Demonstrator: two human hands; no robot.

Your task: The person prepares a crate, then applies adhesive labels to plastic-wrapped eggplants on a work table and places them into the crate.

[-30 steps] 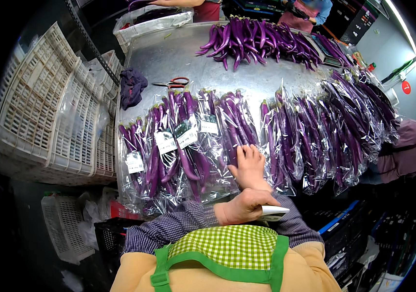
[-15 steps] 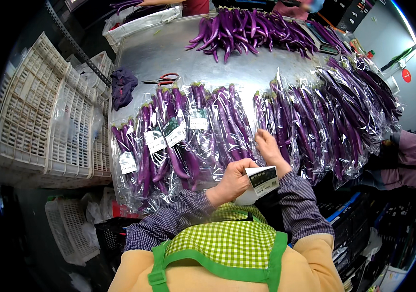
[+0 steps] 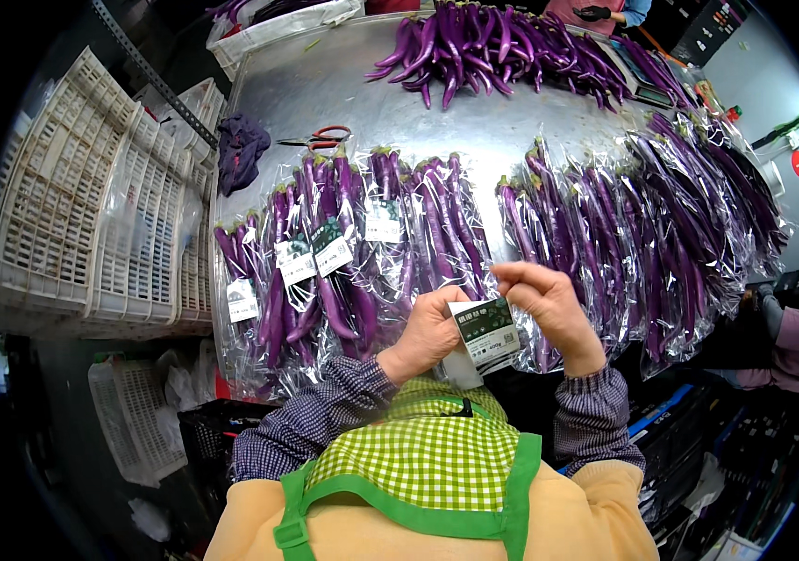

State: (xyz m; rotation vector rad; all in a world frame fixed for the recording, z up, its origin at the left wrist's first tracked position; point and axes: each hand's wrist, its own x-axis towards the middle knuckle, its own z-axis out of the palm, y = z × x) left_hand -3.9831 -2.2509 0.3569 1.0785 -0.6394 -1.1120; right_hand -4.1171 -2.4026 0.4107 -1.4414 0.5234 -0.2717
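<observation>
My left hand grips a small stack of green and white labels in front of my apron. Close to the stack's upper right corner is my right hand, fingers bent, a gap between thumb and forefinger and nothing visible in it. Beyond my hands lie clear-bagged purple eggplants. Several bags on the left carry a white label. More bagged eggplants lie in a row to the right, with no labels visible on them.
Loose eggplants are heaped at the metal table's far side, next to a scale. Red-handled scissors and a dark purple cloth lie at left. White plastic crates stand beside the table. Another person is beyond it.
My right hand has drawn back from over the bags toward the labels, its fingers now bent leftward. The labels in my left hand have tilted, showing more of their face. The view has shifted slightly.
</observation>
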